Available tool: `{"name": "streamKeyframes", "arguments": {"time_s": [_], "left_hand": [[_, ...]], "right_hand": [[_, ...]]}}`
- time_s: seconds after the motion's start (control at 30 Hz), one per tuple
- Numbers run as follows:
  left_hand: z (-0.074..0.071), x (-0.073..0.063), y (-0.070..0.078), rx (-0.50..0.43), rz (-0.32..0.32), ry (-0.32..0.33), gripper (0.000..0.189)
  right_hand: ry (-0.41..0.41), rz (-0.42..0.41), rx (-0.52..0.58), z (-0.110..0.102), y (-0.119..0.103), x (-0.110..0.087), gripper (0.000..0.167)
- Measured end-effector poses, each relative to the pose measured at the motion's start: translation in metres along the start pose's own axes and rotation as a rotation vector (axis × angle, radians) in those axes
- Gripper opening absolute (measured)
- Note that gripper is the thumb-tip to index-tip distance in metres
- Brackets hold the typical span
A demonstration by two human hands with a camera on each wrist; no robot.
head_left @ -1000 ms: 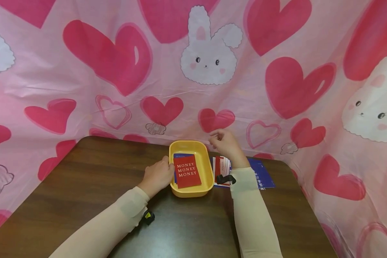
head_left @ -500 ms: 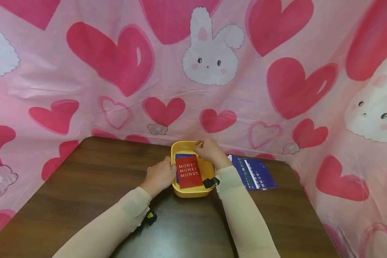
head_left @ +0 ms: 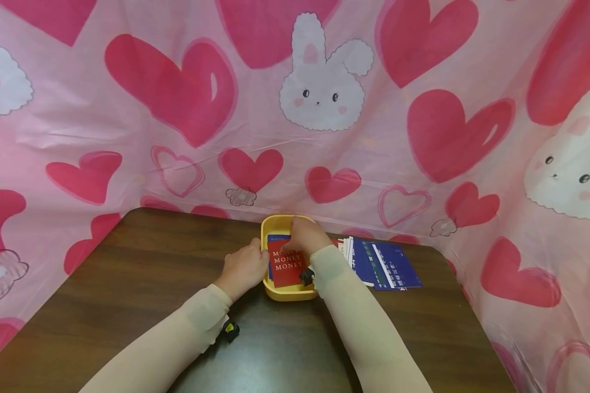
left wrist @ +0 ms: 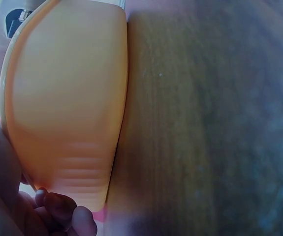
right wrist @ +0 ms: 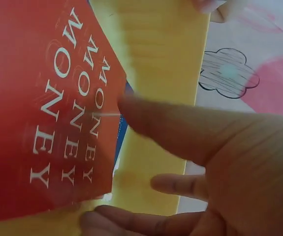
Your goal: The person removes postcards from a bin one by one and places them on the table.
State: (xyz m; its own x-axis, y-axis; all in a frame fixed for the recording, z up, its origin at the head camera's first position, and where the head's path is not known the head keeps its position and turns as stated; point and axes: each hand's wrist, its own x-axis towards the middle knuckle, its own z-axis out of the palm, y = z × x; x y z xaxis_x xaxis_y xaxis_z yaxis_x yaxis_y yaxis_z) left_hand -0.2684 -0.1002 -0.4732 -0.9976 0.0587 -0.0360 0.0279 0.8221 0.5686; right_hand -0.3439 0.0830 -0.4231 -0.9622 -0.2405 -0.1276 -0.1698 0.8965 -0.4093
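A yellow plastic tray stands near the table's back edge. In it lies a red card printed MONEY three times, over a blue card that shows only along its edges. My left hand grips the tray's left rim; in the left wrist view its curled fingertips sit against the outer wall. My right hand reaches over the tray. In the right wrist view its thumb is right at the red card's edge, with the other fingers spread apart below the card's corner.
Right of the tray, several blue cards and white-edged cards lie fanned on the brown wooden table. A pink curtain with hearts and rabbits hangs close behind the table and along its sides.
My right hand has moved left and down from beyond the tray's right side to over the red card. This uncovers more of the fanned cards. The left hand stays on the rim.
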Motion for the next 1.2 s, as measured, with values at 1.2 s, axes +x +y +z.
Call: {"name": "streamKeyframes", "arguments": {"time_s": [1.2], "left_hand": [[0.001,-0.001,0.001,0.045,0.007,0.042,0.041]], "right_hand": [[0.027,-0.005,0.316,-0.037,0.024,-0.013,0.049]]}}
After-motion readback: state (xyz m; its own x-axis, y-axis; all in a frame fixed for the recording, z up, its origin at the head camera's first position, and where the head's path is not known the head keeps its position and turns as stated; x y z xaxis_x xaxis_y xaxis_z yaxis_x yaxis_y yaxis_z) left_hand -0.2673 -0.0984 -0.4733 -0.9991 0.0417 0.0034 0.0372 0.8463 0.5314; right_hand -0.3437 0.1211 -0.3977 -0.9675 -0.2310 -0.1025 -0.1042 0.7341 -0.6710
